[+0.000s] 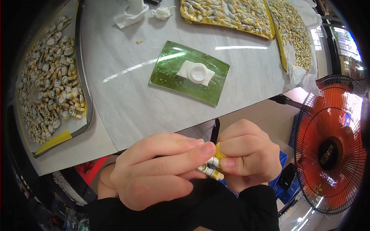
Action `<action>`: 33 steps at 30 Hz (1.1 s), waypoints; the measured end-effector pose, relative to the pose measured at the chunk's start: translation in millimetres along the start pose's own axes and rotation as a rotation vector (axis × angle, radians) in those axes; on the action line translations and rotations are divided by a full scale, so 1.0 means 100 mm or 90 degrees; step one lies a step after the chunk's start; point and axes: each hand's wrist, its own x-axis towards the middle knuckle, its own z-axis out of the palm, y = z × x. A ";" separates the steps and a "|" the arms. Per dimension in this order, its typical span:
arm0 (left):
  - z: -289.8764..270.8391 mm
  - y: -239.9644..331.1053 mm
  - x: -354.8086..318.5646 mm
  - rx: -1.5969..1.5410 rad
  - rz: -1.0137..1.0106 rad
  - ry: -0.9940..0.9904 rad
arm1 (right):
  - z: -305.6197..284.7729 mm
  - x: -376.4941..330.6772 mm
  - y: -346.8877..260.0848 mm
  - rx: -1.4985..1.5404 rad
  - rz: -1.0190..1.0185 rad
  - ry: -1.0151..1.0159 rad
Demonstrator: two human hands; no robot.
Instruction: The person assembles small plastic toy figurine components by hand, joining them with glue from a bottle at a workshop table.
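Note:
Both hands meet in front of my body, just below the table's near edge. My left hand [156, 167] is closed on small white pieces with yellow bands [212, 171], which stick out past its fingertips. My right hand [248, 154] pinches a small yellow part [219, 150] between thumb and bent forefinger, right against the white pieces. The fingers hide how these parts join. Beyond the hands, a green rectangular plate [165, 71] lies on the table, bearing a small round white dish [199, 73] on a folded white pad [184, 70].
A dark-edged tray [77, 123] of many small white and yellow pieces stands at left. Two yellow-rimmed trays [231, 25] [284, 57] of similar pieces fill the far right. Crumpled tissues [133, 15] lie at the back. An orange fan [329, 152] stands close on the right.

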 end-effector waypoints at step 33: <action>-0.12 -0.02 0.10 -0.272 -0.126 -0.204 | -0.10 -0.03 0.11 0.096 0.066 -0.021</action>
